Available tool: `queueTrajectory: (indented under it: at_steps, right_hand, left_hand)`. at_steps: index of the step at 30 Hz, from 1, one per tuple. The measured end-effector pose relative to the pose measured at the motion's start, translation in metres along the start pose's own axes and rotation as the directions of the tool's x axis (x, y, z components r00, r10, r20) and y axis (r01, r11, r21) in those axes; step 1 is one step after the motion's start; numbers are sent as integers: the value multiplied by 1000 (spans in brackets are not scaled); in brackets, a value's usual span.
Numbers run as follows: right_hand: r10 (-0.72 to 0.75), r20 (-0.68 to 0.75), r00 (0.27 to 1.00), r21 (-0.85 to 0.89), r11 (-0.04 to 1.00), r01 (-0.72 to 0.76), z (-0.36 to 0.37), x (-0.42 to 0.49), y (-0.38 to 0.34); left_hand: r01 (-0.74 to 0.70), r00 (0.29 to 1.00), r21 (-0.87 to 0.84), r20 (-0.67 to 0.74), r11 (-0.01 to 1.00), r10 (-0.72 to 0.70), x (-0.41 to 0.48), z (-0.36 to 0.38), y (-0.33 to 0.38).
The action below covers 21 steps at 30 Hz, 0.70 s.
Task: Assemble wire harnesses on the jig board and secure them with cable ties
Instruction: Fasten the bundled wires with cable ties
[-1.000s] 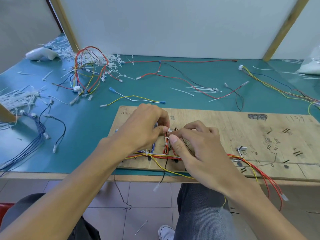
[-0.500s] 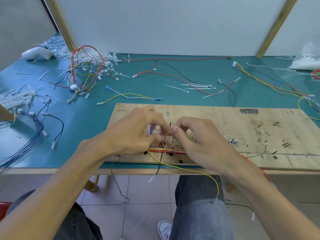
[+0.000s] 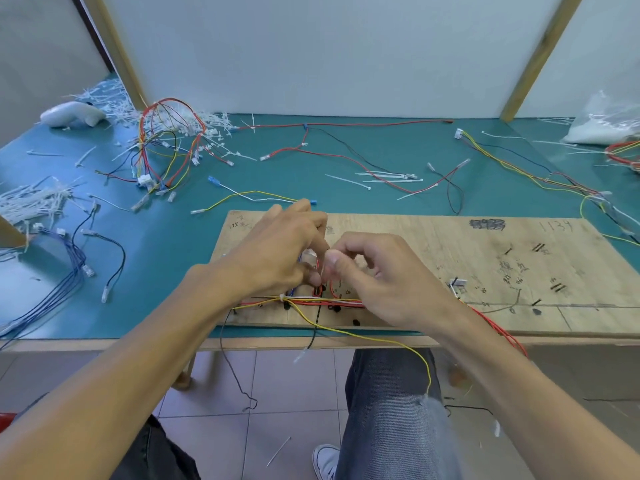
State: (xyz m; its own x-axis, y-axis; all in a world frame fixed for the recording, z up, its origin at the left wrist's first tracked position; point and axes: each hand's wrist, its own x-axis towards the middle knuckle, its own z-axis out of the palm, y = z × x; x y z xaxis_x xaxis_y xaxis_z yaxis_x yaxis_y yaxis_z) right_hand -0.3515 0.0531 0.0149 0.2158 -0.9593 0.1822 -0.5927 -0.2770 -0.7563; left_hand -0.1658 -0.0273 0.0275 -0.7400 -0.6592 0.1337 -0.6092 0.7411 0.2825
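Note:
A plywood jig board lies at the table's near edge. Along its front runs a harness of red, yellow and white wires, bound by a white cable tie at its left. Yellow and black strands hang off the edge. My left hand and my right hand meet over the board's left part. Their fingertips pinch a small white cable tie around short red wire loops. The loops are mostly hidden behind my fingers.
Loose white cable ties and wires lie on the green mat behind the board. A tangled harness sits at back left, blue wires at left, another wire run at right, a plastic bag far right.
Both hands have lifted slightly from the harness and shifted a little toward the far side of the board, still pinched together at the tie. The camera view has tilted.

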Motion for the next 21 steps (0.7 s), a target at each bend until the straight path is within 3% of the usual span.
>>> queueTrajectory:
  at_steps: [3, 5, 10, 18, 21]
  right_hand:
    - [70, -44, 997, 159, 985, -63, -14, -4, 9]
    - [134, -116, 984, 170, 979, -113, -26, -6, 19]
    - [204, -382, 902, -114, 958, -265, -52, 26, 46]
    - [327, -403, 855, -360, 802, -476, -46, 134, 85]
    - [328, -415, 849, -397, 774, -493, -39, 145, 94]
  left_hand:
    - [37, 999, -105, 17, 994, -35, -5, 1, -3]
    - [60, 998, -176, 29, 983, -56, -10, 1, -6]
    - [74, 997, -176, 10, 982, -74, -19, 2, -3]
    - [142, 990, -132, 23, 981, -141, -17, -3, 11]
    - [152, 988, -138, 18, 979, -151, -19, -2, 10]
